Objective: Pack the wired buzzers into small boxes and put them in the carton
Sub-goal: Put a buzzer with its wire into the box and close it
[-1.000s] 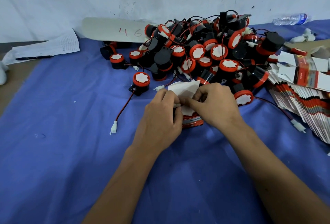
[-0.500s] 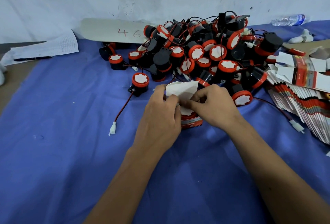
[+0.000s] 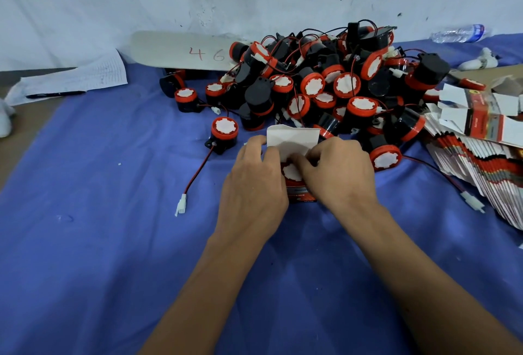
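Near the middle of the blue cloth [image 3: 113, 241], just in front of the heap, you had a small box [image 3: 298, 194] standing between your two hands, its white top flap [image 3: 291, 138] raised toward the far edge. Your left hand [image 3: 253, 184] curled round the box's left side, thumb and fingers gripping it. Your right hand [image 3: 339, 173] came in from the right, its curled fingertips pinching at the open mouth of the box, where the red-rimmed white face of a buzzer [image 3: 291, 172] showed inside.

Behind the box, the pile of wired buzzers [image 3: 325, 83] sat heaped against the far edge of the cloth. One loose buzzer [image 3: 223, 131] lay apart on the pile's left side, with its red and black lead [image 3: 198, 173] trailing toward you to a white plug [image 3: 181, 207]. Another buzzer [image 3: 385, 156] lay just beside your right hand. Along the right edge, a fanned stack of flat unfolded boxes [image 3: 481, 173] was spread out.

At the far left corner lay a sheet of written paper [image 3: 79, 77] with a pen [image 3: 56, 94] on it, and a pale board marked 46 [image 3: 184, 50] leaned by the wall. A plastic bottle [image 3: 458, 33] lay at the far right.
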The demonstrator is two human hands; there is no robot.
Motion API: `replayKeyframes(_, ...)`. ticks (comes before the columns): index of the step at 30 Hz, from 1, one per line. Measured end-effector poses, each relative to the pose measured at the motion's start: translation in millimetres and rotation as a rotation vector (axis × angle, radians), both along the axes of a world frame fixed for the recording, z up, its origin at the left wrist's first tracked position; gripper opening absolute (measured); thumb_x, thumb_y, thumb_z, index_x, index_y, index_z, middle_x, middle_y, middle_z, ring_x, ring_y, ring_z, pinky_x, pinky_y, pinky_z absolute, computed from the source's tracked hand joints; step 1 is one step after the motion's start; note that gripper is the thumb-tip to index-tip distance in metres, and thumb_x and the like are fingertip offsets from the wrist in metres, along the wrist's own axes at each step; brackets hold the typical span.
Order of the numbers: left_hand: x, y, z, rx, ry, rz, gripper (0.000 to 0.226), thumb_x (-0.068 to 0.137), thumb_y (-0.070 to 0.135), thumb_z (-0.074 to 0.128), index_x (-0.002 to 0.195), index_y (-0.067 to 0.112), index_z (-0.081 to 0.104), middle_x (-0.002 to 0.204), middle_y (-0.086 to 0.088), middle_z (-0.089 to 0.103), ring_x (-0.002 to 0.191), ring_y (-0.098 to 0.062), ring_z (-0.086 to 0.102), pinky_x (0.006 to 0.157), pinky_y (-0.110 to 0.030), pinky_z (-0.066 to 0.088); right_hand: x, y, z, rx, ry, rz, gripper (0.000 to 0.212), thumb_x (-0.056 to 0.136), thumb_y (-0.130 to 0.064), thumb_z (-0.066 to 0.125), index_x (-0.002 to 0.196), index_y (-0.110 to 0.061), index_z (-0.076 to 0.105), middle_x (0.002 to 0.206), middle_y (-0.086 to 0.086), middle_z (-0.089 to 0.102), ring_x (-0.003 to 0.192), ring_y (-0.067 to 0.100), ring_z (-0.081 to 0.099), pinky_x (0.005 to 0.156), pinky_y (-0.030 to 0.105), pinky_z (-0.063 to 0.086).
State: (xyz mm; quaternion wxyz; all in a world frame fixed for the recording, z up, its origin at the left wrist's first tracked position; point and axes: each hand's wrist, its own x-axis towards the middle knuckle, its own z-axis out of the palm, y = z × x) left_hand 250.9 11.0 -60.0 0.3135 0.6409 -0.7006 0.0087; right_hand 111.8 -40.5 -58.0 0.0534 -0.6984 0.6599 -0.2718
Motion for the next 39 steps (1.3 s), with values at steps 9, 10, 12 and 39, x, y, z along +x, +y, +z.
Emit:
replayKeyframes(9,-5.1,-6.9,-1.5,0.046,0.037,0.004,0.021,0.103,0.017,0.049,0.120,0.006,0.056,0.123,-0.010,0.057,0.098,-0.019,0.054,0.074,-0.023,0.039,-1.4,0.0,-0.6,-0.033,-0.163,-0.031,0.029,0.080,-0.042,0.081,0.062,-0.029,0.062,0.063,-0.016,0.062,0.062,0.006,0.062,0.051,0.022,0.046)
replayKeyframes(10,-5.9,-6.9,-1.5,0.050,0.038,0.014,0.021,0.104,0.018,0.048,0.121,0.007,0.056,0.122,-0.010,0.058,0.098,-0.019,0.055,0.074,-0.022,0.038,-1.5,0.0,-0.2,-0.037,-0.160,-0.025,0.028,0.082,-0.040,0.080,0.063,-0.031,0.062,0.063,-0.017,0.061,0.063,0.005,0.062,0.052,0.022,0.046)
replayKeyframes(12,-6.2,-7.3,-0.7,0.052,0.034,0.035,0.022,0.104,0.019,0.048,0.121,0.007,0.057,0.122,-0.010,0.059,0.100,-0.021,0.057,0.075,-0.022,0.037,-2.0,0.3,1.1,-0.041,-0.149,-0.003,0.025,0.083,-0.037,0.080,0.065,-0.035,0.062,0.064,-0.019,0.059,0.065,0.005,0.062,0.053,0.022,0.046)
replayKeyframes(39,26.0,1.4,-20.6,-0.008,0.542,-0.245,0.052,0.083,0.019,0.087,0.118,0.019,0.049,0.109,0.013,0.069,0.106,-0.002,0.067,0.083,-0.021,0.057,-13.4,10.4,15.7,-0.122,0.331,0.467,0.045,0.093,-0.025,0.039,0.121,-0.039,0.072,0.105,-0.001,0.058,0.104,0.025,0.050,0.080,0.039,0.030)
